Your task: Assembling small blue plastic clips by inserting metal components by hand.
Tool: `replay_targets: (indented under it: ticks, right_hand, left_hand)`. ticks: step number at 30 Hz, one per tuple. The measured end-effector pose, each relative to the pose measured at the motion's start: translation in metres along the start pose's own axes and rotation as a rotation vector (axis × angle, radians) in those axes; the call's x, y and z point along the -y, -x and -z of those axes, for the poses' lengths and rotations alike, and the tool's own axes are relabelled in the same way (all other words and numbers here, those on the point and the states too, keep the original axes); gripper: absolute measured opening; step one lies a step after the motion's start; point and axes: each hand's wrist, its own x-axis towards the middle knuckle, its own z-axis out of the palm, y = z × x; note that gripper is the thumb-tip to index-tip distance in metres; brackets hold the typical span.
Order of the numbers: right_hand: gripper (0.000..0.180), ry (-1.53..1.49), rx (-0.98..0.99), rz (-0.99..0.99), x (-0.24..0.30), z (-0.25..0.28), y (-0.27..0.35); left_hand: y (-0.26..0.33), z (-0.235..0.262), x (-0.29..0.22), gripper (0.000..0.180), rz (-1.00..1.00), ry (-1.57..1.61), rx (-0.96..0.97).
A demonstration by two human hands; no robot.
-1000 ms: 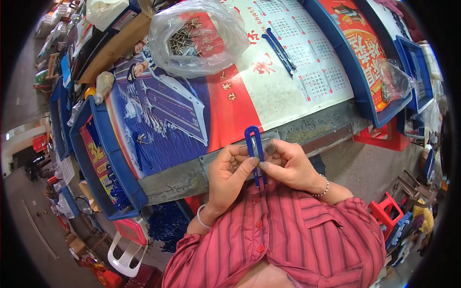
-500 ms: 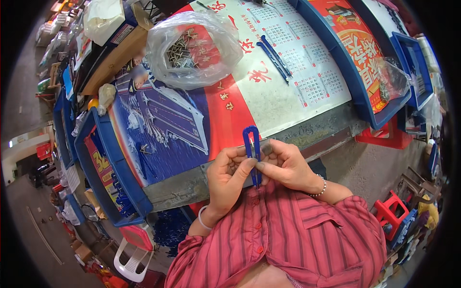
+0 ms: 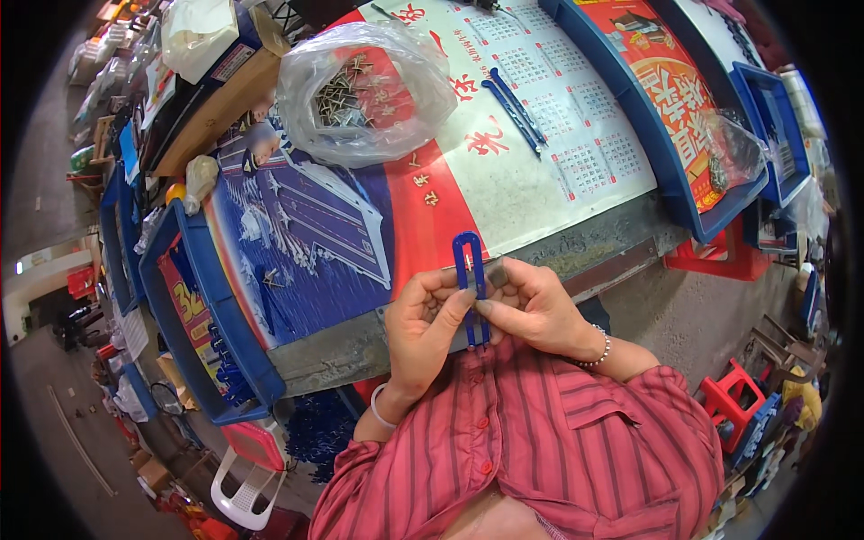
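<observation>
Centrally, low in the frame: one narrow, glossy blue U-shaped piece (image 3: 478, 275), material undetermined, rounded end uppermost, two parallel legs, a small bright glint inside the loop. Location: between both hands, before the bench (image 3: 335, 358) edge. Left hand (image 3: 421, 317): thumb and fingers pinching it. Right hand (image 3: 538, 308): likewise, opposite side. Step, as judged: two-handed fingertip work at mid-length. Next move, as judged: calls for a steady pinch, legs level. Upper centre: clear plastic bag (image 3: 416, 131) of metallic pins (image 3: 340, 101). Upper right: slim blue strips (image 3: 513, 106).
</observation>
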Motion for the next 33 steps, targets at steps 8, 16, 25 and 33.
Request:
replay_targets:
  ticks: [8, 16, 25, 33]
  right_hand:
    - [0.009, 0.018, 0.009, 0.009, 0.003, -0.008, 0.006]
    - [0.01, -0.059, -0.036, -0.007, -0.006, -0.012, 0.013]
    - [0.011, -0.048, -0.019, -0.011, -0.011, -0.003, 0.015]
    - [0.008, -0.053, -0.032, -0.003, -0.013, 0.004, 0.013]
  left_hand:
    - [0.007, 0.004, -0.004, 0.02, -0.012, -0.021, 0.01]
    - [0.008, 0.003, 0.002, 0.018, -0.046, -0.039, 0.05]
    - [0.006, -0.006, 0.003, 0.017, 0.01, -0.009, 0.045]
    - [0.006, -0.007, 0.017, 0.017, 0.028, 0.017, 0.036]
